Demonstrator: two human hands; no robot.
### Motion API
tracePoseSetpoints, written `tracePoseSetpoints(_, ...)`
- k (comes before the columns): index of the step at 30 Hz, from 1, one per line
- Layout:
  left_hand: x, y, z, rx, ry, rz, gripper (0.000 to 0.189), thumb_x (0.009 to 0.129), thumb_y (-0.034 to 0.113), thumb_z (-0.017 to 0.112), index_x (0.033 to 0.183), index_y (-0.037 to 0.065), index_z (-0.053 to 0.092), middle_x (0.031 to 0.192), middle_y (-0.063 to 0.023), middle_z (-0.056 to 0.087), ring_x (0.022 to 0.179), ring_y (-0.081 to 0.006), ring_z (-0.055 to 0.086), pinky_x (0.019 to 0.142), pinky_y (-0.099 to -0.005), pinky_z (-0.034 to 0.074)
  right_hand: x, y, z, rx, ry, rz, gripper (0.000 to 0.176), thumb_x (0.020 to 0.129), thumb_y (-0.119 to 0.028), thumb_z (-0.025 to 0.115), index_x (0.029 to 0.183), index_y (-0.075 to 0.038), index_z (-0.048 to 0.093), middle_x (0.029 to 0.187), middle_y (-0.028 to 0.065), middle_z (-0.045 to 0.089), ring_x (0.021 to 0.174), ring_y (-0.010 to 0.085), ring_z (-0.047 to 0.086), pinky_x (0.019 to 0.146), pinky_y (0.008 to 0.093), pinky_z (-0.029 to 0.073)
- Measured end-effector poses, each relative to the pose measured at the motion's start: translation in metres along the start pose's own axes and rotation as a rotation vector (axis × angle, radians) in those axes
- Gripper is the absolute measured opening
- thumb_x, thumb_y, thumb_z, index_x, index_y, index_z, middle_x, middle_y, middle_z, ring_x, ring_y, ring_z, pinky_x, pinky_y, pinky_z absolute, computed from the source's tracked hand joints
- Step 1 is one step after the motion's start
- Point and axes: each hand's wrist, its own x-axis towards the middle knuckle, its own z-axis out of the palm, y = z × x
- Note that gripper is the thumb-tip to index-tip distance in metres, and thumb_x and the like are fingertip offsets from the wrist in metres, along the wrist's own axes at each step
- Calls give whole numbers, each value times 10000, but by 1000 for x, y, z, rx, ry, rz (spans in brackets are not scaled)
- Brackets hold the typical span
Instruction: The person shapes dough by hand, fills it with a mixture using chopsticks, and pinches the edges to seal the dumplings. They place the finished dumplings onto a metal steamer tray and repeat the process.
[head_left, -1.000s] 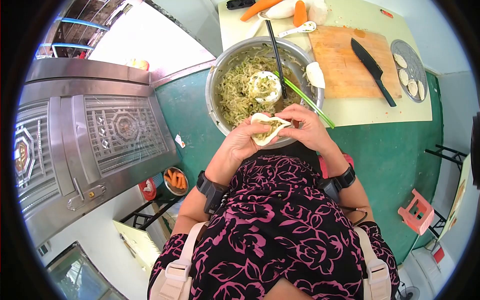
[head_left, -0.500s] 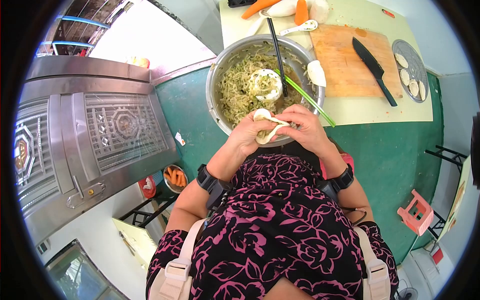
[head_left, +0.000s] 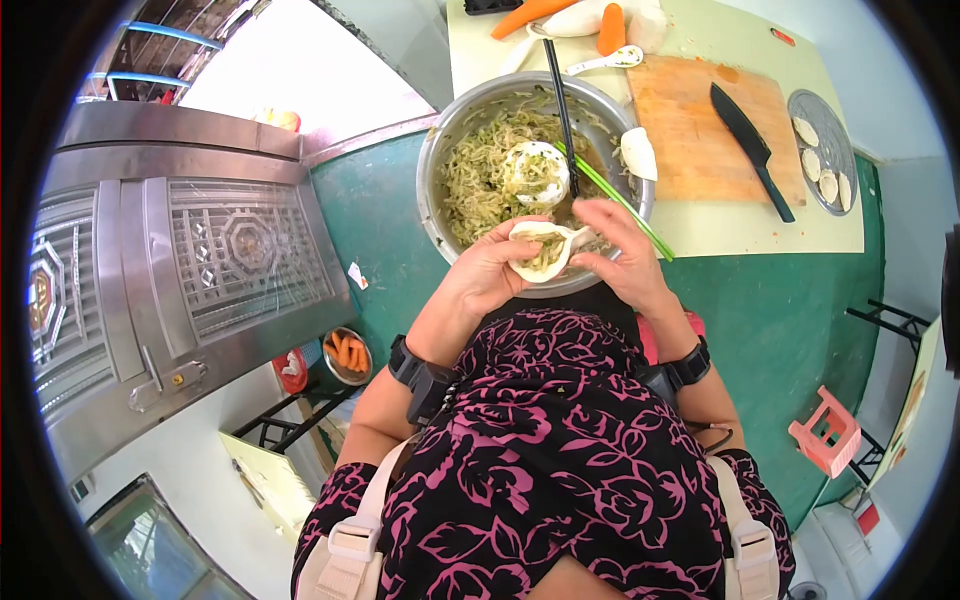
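Observation:
My left hand (head_left: 491, 268) is closed around one side of a dumpling wrapper (head_left: 524, 270), a pale round cupped open with shredded green filling (head_left: 546, 252) inside. Its right end is drawn to a narrow tip. My right hand (head_left: 628, 258) is at that tip, thumb and forefinger spread apart; whether the tip touches a finger I cannot make out. Both hands are over the near rim of a steel basin (head_left: 430, 205) of shredded filling. A white dish (head_left: 538, 198) with some filling sits in the basin, beside black chopsticks (head_left: 561, 100) and green stalks (head_left: 630, 207).
A stack of pale wrappers (head_left: 638, 155) rests on the basin's right rim. Farther right, a knife (head_left: 742, 130) lies on a cutting board (head_left: 680, 120). Several dumplings (head_left: 811, 162) sit on a round grey tray (head_left: 838, 125). A white spoon (head_left: 610, 60) and carrots (head_left: 611, 30) lie behind.
The folded wrapper has opened wider and shows its filling. My right thumb and forefinger have moved apart from their pinch on it. The left hand has stayed on the wrapper.

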Motion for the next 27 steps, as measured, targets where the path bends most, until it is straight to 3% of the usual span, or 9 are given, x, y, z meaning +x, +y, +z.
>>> tracePoseSetpoints(2, 2, 2, -2, -11, 53, -1, 281, 748, -38, 517, 1023, 21, 523, 1004, -122, 555, 918, -246, 565, 803, -424, 480, 2, -12, 0, 143, 4, 119, 367, 651, -89, 673, 1003, -39, 587, 978, 75, 537, 905, 189, 501, 783, 278, 391)
tracePoseSetpoints(5, 1, 3, -1, 16, 38, -18, 272, 745, -46, 506, 1007, 25, 525, 1002, -124, 555, 919, -254, 563, 805, -426, 479, 7, -4, -2, -148, -172, -89, 415, 643, -158, 692, 1022, -39, 572, 991, 73, 520, 918, 218, 490, 795, 299, 406)
tracePoseSetpoints(8, 1, 2, 3, -15, 13, -32, 277, 740, -53, 501, 998, 43, 531, 995, -119, 558, 910, -258, 567, 798, -420, 484, 9, -2, -1, -142, -193, -83, 386, 654, -166, 682, 1000, -31, 579, 959, 72, 529, 911, 215, 489, 783, 298, 404)
tracePoseSetpoints(20, 11, -8, 8, 120, 76, 55, 164, 732, -37, 568, 869, 51, 552, 869, -93, 579, 768, -209, 596, 636, -333, 535, 8, -2, 2, -33, -137, 12, 337, 654, -141, 681, 955, -17, 594, 867, 69, 539, 835, 192, 504, 706, 277, 414)
tracePoseSetpoints(27, 8, -3, 8, 151, 52, 5, 172, 768, 30, 550, 938, 54, 534, 906, -93, 570, 815, -200, 585, 699, -352, 518, 4, 4, 10, 52, -62, 48, 229, 665, -99, 673, 869, -10, 618, 786, 55, 537, 753, 170, 510, 638, 259, 412)
